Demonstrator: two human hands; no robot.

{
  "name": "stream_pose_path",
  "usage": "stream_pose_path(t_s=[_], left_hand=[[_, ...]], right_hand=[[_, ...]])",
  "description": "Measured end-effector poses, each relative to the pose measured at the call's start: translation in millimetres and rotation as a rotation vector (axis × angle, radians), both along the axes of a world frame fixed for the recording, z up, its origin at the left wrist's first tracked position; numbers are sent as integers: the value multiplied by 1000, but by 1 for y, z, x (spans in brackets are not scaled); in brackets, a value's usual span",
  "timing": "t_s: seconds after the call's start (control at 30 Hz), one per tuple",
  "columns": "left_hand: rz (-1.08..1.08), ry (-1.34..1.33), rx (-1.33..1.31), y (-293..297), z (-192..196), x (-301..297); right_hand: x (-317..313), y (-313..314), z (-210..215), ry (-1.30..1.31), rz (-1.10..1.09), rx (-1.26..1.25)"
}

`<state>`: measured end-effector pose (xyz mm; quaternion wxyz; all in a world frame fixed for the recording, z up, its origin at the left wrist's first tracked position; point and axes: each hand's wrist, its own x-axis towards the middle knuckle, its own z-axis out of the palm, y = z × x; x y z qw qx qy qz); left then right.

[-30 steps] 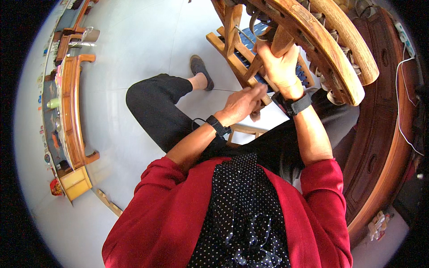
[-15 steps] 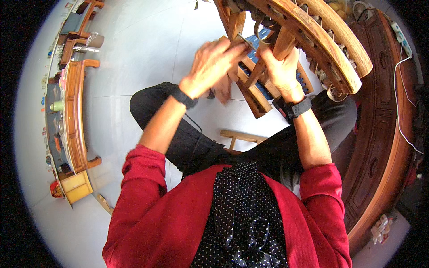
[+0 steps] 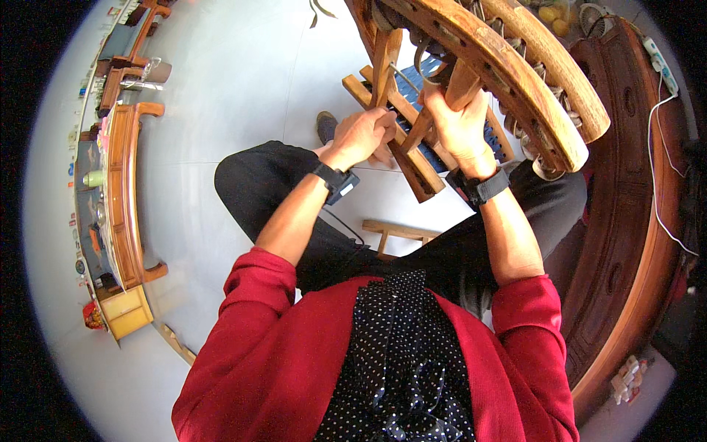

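Observation:
A wooden frame (image 3: 508,66) with thick curved rails and strap-like loops along them stands tilted in front of me at the upper right. My right hand (image 3: 460,121) is closed around one of its wooden bars, just under the curved rail. My left hand (image 3: 359,138) is closed, fingers curled, beside the lower end of another wooden bar (image 3: 384,70). Whatever its fingers may hold is hidden. A thin metal rod (image 3: 404,78) sticks out between the two bars. Behind and below lies slatted wood with blue webbing (image 3: 434,151).
A small wooden stool-like piece (image 3: 398,229) sits between my knees. The dark wooden cabinet (image 3: 615,243) runs along the right, with a white cable and power strip (image 3: 660,66). Carved wooden furniture (image 3: 127,195) lines the left. Loose strips (image 3: 318,13) lie on the floor ahead.
My left hand has come down and toward me from beside the metal rod, uncovering the rod and bar. My right hand keeps its grip; the frame has shifted slightly.

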<state>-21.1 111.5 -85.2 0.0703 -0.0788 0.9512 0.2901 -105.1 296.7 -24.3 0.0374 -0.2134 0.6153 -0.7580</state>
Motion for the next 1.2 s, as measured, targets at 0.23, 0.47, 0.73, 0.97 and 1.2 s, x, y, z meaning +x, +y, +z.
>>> stream_pose_path(t_s=[0.23, 0.47, 0.73, 0.97, 1.2], left_hand=[[-160, 283, -421, 0, 24, -4], [173, -4, 294, 1, -25, 13], [17, 54, 82, -3, 54, 17], [-324, 699, -544, -4, 138, -44], [-165, 371, -579, 6, 80, -34]], right_hand=[[-3, -3, -5, 60, -73, 1], [4, -3, 0, 113, -57, 32], [-10, -3, -13, 17, -88, -19], [-5, -7, -8, 38, -104, -42], [-7, -5, -3, -8, -81, 0]])
